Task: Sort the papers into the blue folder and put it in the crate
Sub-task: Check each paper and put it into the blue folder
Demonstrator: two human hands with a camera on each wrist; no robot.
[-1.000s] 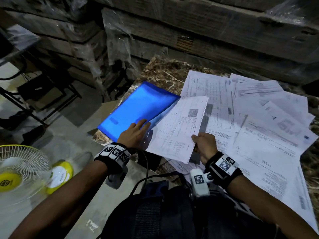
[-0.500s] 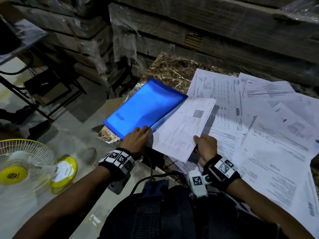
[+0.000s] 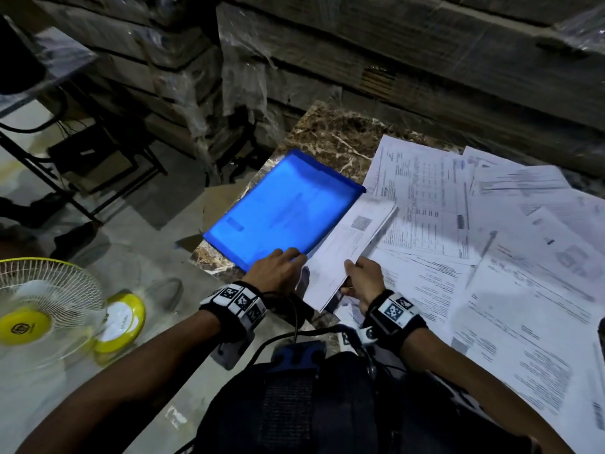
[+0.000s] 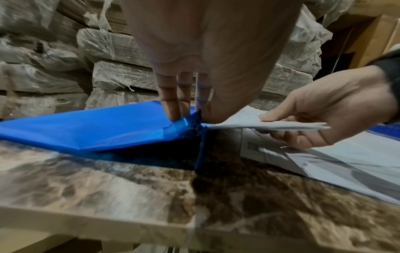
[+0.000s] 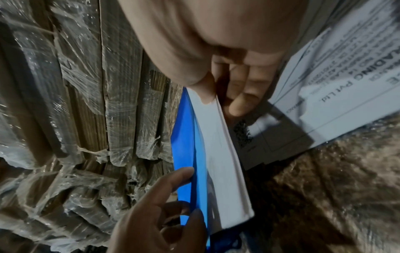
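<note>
Head view: translucent blue folder [image 3: 284, 207].

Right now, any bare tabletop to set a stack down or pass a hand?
Bare marble shows beyond the blue folder, bordered by the wrapped cartons and the spread papers. A strip shows along the near edge, left of the left hand. Right of the right hand, papers crowd everything.

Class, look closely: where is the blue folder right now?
In the head view the blue folder lies at the marble table's left corner, left of the loose papers, the left hand lifting its near edge.
</note>
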